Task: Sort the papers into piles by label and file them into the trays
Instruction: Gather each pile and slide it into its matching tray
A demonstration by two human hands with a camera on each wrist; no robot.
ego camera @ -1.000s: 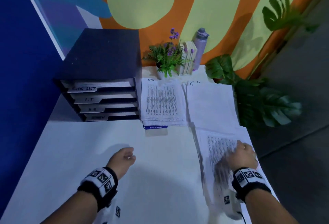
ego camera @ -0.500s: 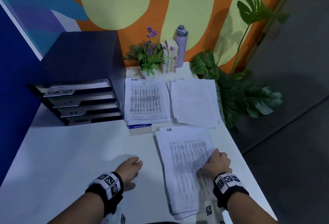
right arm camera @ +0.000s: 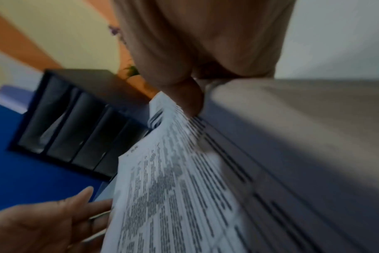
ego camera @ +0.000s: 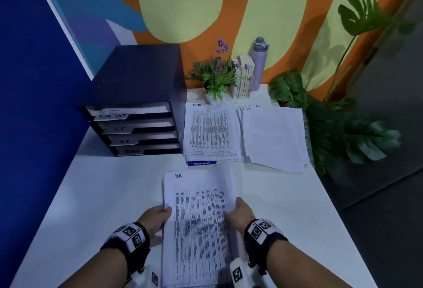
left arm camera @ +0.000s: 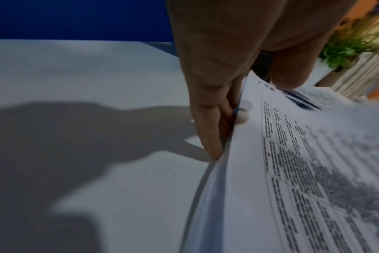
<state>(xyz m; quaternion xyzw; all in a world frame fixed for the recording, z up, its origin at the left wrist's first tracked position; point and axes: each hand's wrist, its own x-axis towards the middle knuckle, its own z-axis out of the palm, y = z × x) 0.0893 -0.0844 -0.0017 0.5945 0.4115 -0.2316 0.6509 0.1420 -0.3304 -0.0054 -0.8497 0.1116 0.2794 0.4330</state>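
H.R. stack (ego camera: 196, 223) between both hands — left fingers (left arm camera: 210, 137) under its edge.

Left hand (ego camera: 158, 216) grip pinching stack's left edge, right hand (ego camera: 240, 213) grip clasping right edge

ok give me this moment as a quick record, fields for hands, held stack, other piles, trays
left hand: grips the left edge of the H.R. stack
right hand: grips its right edge
H.R. stack: label at top left, near end raised
admin pile: flat beside the tray unit
I.T. pile: flat, right of the admin pile
tray labels, top down: task list, I.T., H.R., admin
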